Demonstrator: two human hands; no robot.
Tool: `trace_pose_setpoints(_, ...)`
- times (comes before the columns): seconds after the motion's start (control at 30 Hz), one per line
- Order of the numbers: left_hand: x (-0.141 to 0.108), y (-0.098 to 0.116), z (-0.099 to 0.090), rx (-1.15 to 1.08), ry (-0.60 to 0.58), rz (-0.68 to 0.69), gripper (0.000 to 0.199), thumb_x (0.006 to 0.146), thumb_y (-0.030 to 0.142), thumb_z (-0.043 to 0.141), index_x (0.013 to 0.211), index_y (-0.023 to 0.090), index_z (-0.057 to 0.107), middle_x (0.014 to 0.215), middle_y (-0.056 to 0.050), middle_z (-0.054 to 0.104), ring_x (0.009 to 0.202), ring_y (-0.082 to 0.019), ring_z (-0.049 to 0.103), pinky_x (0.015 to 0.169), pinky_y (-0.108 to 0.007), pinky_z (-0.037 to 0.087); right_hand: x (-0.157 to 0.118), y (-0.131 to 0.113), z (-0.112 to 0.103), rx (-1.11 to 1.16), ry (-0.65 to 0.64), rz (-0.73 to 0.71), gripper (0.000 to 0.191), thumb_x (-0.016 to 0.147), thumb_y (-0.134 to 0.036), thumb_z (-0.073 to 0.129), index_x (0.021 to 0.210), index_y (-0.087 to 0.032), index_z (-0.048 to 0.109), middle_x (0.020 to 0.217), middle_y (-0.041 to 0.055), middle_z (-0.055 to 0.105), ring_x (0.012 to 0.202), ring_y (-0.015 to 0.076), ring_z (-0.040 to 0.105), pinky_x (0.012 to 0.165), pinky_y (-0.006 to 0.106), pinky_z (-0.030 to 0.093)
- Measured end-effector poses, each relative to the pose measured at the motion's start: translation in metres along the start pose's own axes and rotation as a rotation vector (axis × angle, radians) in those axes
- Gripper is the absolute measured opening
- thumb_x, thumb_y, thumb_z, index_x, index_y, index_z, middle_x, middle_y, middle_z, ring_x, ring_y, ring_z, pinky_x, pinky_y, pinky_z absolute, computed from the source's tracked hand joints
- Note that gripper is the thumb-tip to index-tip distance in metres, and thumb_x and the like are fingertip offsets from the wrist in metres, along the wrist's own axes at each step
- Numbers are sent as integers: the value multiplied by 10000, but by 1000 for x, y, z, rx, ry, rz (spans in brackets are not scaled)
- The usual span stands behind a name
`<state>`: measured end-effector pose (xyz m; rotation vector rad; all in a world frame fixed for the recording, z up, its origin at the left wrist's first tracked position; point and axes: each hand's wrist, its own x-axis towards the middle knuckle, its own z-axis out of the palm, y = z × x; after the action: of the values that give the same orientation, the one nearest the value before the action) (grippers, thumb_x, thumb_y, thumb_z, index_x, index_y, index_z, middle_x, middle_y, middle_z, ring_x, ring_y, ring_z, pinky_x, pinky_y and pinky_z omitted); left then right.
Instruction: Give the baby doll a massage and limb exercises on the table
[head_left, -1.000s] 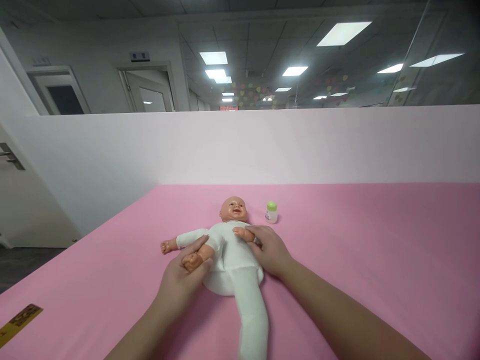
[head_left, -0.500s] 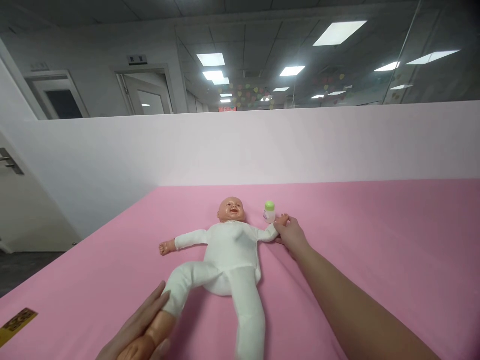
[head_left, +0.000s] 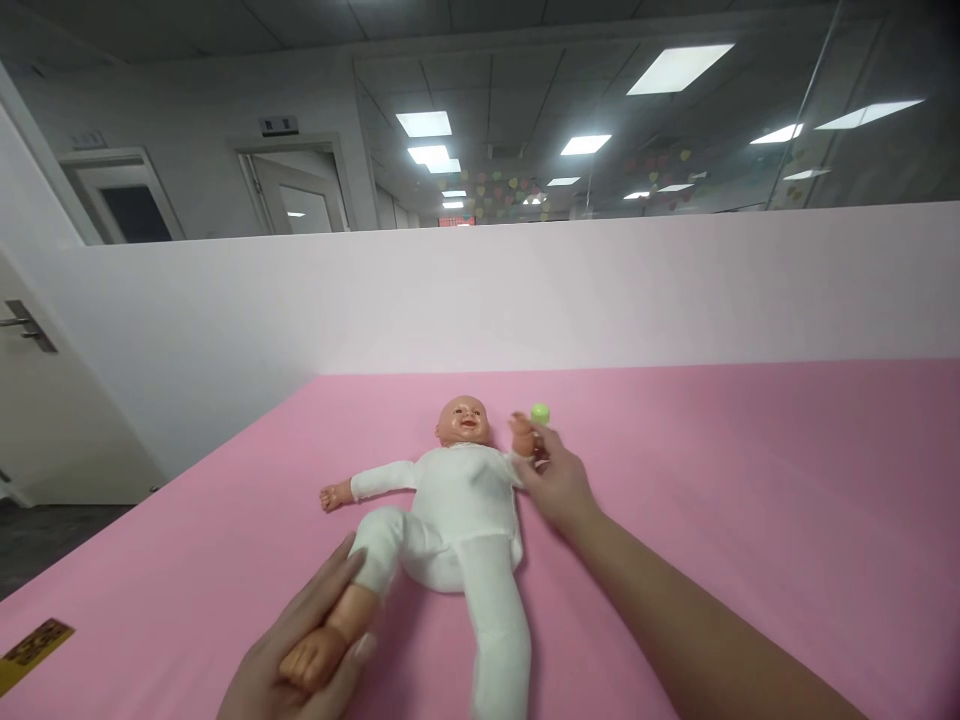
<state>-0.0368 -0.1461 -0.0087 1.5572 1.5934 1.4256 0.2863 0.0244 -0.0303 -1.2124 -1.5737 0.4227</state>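
Observation:
A baby doll [head_left: 466, 495] in a white suit lies face up on the pink surface [head_left: 712, 480], its head toward the wall. At the lower left, my left hand [head_left: 300, 640] holds the doll's leg on that side, fingers along the shin and thumb by the foot; the knee is bent. My right hand [head_left: 555, 478] grips the doll's forearm on the right near the wrist, with the small doll hand raised beside its head. Just behind my right hand shows the green cap of a small bottle [head_left: 540, 412]; the bottle's body is hidden.
Behind the pink surface stands a low white wall [head_left: 562, 295] with glass above it. A yellow and black sticker [head_left: 36, 652] lies at the left edge. A door with a metal handle [head_left: 28, 325] is at the far left.
My right hand has brought the doll's forearm inward, toward its head, and now covers the bottle's body. My left hand has pushed the held leg up and inward, bending the knee more.

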Motion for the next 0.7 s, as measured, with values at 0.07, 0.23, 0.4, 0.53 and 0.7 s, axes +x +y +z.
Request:
trace_pose_setpoints(0.07, 15, 15, 11, -5, -40, -24, 733, 824, 565, 758, 1493, 293, 635, 1534, -45, 616, 1472, -369, 504, 1245, -499, 386, -7, -15, 8, -104, -136, -212, 502, 968, -234, 641, 1458, -343, 619, 1278, 45, 746, 1052, 260, 702, 908, 415, 582)
trace_pose_setpoints(0.23, 60, 30, 45, -46, -182, -88, 776, 862, 540, 729, 1555, 231, 566, 1485, -76, 654, 1424, -364, 557, 1200, -491, 438, -12, -22, 17, -358, -250, -560, 459, 969, -93, 610, 1364, -302, 712, 1264, 60, 749, 1164, 289, 621, 1044, 481, 499)
trace_pose_setpoints(0.4, 81, 14, 63, -143, -322, -135, 879, 886, 508, 725, 1640, 174, 421, 1369, -87, 723, 1341, -314, 628, 1195, -449, 430, -12, -21, 12, -404, -297, -554, 431, 980, -138, 632, 1366, -307, 722, 1260, 59, 748, 1146, 290, 614, 1036, 480, 497)
trace_pose_setpoints(0.53, 76, 6, 58, -130, -285, -145, 892, 885, 513, 733, 1646, 175, 412, 1284, -86, 755, 1297, -321, 652, 1206, -479, 409, -11, -24, 9, -290, -306, -408, 414, 1002, -223, 640, 1405, -305, 680, 1302, 46, 739, 1183, 283, 624, 1055, 472, 491)
trace_pose_setpoints(0.7, 66, 11, 50, -65, -211, -144, 879, 845, 535, 758, 1606, 187, 490, 1355, -105, 725, 1341, -369, 621, 1178, -518, 447, -6, -14, 6, -96, -228, -119, 442, 980, -289, 639, 1420, -326, 649, 1248, 43, 755, 1066, 281, 693, 941, 453, 558)
